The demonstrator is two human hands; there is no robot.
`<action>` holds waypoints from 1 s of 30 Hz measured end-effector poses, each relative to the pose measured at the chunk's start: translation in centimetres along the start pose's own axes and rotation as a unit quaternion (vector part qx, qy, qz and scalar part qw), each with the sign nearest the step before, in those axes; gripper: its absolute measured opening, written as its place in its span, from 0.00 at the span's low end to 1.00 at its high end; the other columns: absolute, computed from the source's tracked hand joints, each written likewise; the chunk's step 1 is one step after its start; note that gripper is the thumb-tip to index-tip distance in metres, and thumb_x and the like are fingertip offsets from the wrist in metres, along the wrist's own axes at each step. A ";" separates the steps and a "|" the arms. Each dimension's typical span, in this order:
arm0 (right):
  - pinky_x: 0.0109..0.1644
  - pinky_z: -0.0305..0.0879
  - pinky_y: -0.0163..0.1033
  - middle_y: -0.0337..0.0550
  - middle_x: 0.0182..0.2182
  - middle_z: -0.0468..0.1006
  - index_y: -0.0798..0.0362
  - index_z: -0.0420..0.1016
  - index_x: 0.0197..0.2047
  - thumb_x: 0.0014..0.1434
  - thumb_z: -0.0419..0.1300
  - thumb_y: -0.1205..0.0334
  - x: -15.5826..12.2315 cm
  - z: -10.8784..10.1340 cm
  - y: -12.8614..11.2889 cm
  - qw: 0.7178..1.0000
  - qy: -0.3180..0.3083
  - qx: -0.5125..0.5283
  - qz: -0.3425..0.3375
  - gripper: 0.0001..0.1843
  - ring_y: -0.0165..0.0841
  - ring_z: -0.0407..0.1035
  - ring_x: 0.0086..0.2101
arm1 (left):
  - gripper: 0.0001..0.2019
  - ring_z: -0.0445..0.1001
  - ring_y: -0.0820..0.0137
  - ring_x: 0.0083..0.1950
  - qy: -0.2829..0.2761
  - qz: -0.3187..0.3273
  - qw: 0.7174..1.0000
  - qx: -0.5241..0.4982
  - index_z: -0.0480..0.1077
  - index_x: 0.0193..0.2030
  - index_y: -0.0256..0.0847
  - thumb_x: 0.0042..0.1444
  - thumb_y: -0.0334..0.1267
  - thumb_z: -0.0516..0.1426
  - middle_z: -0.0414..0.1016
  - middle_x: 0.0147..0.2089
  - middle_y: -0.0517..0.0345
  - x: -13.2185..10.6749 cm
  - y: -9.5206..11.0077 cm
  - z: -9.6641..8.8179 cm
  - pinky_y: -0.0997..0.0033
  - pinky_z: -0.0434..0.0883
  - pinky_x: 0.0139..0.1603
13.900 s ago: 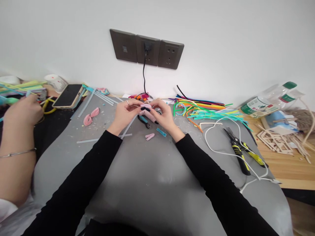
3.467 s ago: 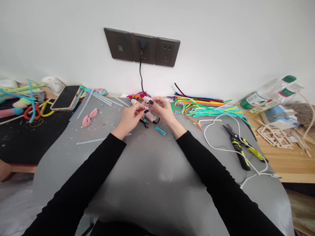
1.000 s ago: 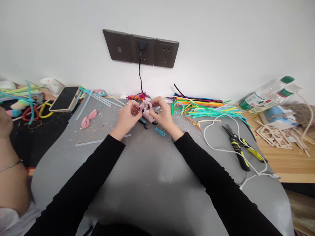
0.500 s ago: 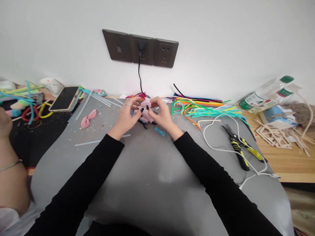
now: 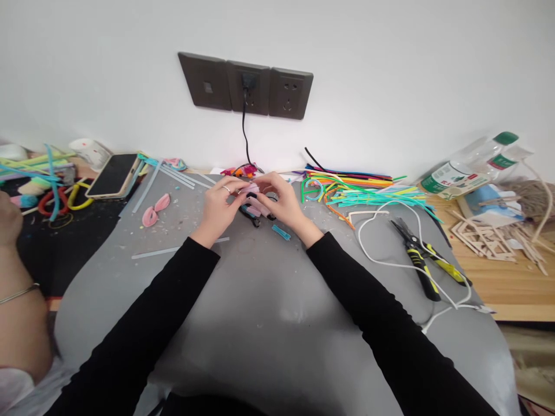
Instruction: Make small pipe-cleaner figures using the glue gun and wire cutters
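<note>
Left hand [image 5: 219, 209] and right hand [image 5: 284, 203] meet in one grip, fingertips pinched on a small pink piece [image 5: 250, 188], presumably two-sided for steadiness. Blue clip [image 5: 281, 232] lies just nearside-right of the grip, apparently within reach; pink bow [image 5: 151, 216] sits well left, likely parked aside.

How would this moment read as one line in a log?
left hand: pinching pink piece | right hand: on same piece | near hands: blue piece | mat, left: pink bow | mat, right: pliers, handles apart
</note>
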State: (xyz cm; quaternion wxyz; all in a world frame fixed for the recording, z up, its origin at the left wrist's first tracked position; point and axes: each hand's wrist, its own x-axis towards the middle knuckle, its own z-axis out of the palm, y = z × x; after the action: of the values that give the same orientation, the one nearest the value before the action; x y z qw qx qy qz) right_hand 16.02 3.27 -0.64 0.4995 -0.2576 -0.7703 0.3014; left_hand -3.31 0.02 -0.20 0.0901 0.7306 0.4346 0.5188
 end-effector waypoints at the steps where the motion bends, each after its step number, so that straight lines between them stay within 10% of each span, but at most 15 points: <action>1: 0.49 0.77 0.42 0.46 0.46 0.77 0.49 0.74 0.51 0.70 0.61 0.50 0.0 0.0 -0.2 1.000 -0.003 0.002 -0.006 0.13 0.35 0.74 0.44 | 0.09 0.81 0.64 0.48 0.002 0.004 1.000 0.000 0.81 0.45 0.44 0.68 0.42 0.60 0.82 0.47 0.54 0.0 0.0 0.0 0.63 0.80 0.47; 30: 0.54 0.75 0.45 0.43 0.41 0.79 0.49 0.77 0.41 0.59 0.69 0.37 0.4 -0.1 0.1 0.984 0.031 0.151 0.084 0.23 0.35 0.76 0.43 | 0.04 0.81 0.66 0.45 0.001 -0.009 0.998 -0.055 0.77 0.42 0.43 0.63 0.38 0.61 0.82 0.44 0.54 0.1 0.5 0.0 0.67 0.80 0.42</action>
State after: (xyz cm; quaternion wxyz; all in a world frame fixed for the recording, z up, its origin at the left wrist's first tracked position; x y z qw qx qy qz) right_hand 15.96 3.59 -0.45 0.5292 -0.2529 -0.6755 0.4469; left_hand -3.04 -0.20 0.20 0.1344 0.7204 0.4120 0.5416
